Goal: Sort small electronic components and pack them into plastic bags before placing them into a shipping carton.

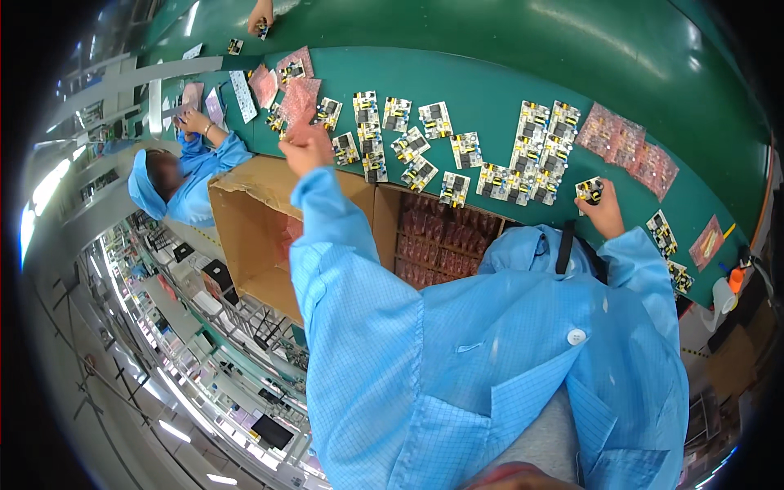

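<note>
My left hand (303, 153) is closed on the edge of a pink bubble-wrap bag (300, 102) at the left part of the green bench, above a cardboard box. Circuit boards lie close by, among them one board (328, 113) just right of the bag. On the right, my right hand (603, 214) grips a small circuit board (588, 191) with dark and yellow parts, near the front edge of the bench. Between my hands, several similar boards lie loose or packed edge to edge, such as a joined block of boards (529, 140).
An open cardboard box (253, 237) stands at the bench's front edge. Beside it, a divided carton (437, 237) holds rows of pink-wrapped items. Filled pink bags (625, 140) lie at the right. A co-worker in blue (192, 184) works at the left; another person's hand (261, 15) shows across.
</note>
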